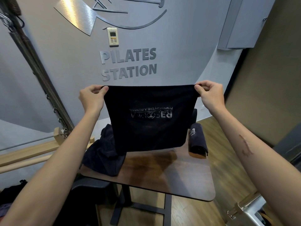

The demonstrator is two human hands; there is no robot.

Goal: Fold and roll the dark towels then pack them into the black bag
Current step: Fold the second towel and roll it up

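A dark towel [147, 132] with pale mirrored lettering hangs spread in the air above the table. My left hand [92, 97] pinches its top left corner and my right hand [210, 93] pinches its top right corner. Below, on the left of the brown table [162, 176], lies a crumpled heap of dark towels [104, 157]. A rolled dark towel [197, 138] lies at the table's far right edge. The black bag cannot be made out for certain; a dark shape [13, 191] sits low at the left.
A dark chair [194, 115] stands behind the table, partly hidden by the towel. Wooden rails and springs of an exercise frame [29, 149] run along the left. A wall with lettering rises behind. A metal fixture [246, 209] is at the lower right.
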